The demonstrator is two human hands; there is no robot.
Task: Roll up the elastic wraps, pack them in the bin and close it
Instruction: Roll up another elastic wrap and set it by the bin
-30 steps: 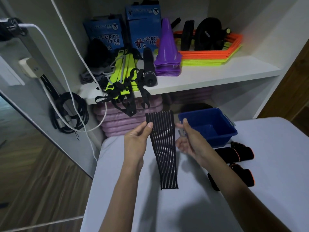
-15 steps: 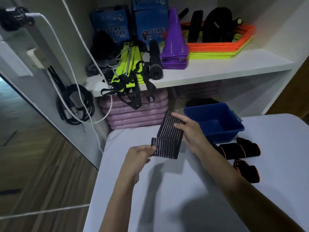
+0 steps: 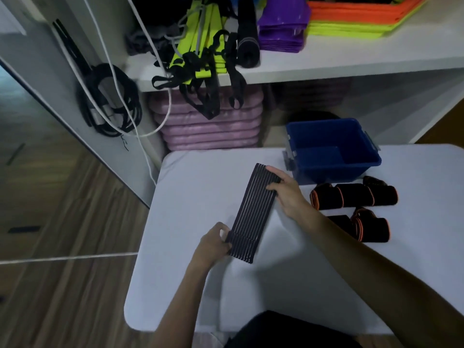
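Note:
A black ribbed elastic wrap (image 3: pixel 251 212) lies stretched out flat on the white table (image 3: pixel 190 187), running from near left to far right. My left hand (image 3: pixel 213 243) pinches its near end. My right hand (image 3: pixel 286 189) holds its far end, fingers over the top edge. The open blue bin (image 3: pixel 334 151) stands just beyond my right hand, with nothing visible inside. Several black wraps with orange edging (image 3: pixel 351 197) lie to the right of my right arm, some rolled.
A white shelf (image 3: pixel 326 64) behind the table carries purple cones, orange and yellow markers and a yellow-black strap bundle (image 3: pixel 198 59). Pink mats (image 3: pixel 211 126) are stacked under it. Cables (image 3: pixel 113 101) hang on the left wall. Wooden floor lies left of the table.
The wrap was held up hanging, then folded, and now lies stretched flat on the table. My left hand moved to its near end; the camera tilted down.

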